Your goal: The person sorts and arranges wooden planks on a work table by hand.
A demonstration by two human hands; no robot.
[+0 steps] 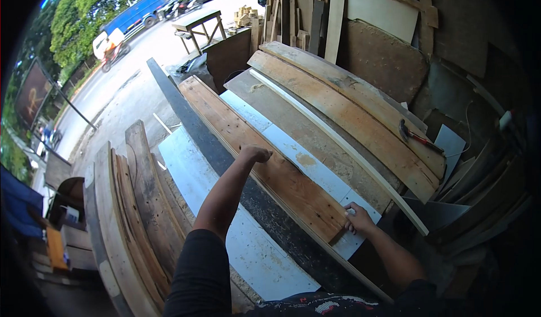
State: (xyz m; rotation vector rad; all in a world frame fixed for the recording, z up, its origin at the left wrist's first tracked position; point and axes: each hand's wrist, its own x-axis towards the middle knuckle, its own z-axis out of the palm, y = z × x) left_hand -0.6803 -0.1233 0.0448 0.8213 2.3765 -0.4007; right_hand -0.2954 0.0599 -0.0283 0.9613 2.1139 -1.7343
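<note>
A reddish-brown wooden plank (298,190) with dark nail holes lies lengthwise on a pale, dusty work surface (265,260). My left hand (256,153) is closed and rests at the middle of this plank; whatever its fingers may hold is hidden. At the plank's near end, on its right corner, my right hand (360,220) has curled fingers. Something small and pale shows by its thumb, too small to name. Along the plank's left side runs a long dark beam (253,221).
Right of the plank lie a narrow pale strip (344,142), wide weathered boards (349,114) and a hammer (420,138). More old boards (149,193) stand at the left. Wood offcuts (304,12) lean at the back. Beyond is a road with a blue truck (132,12) and motorcycles.
</note>
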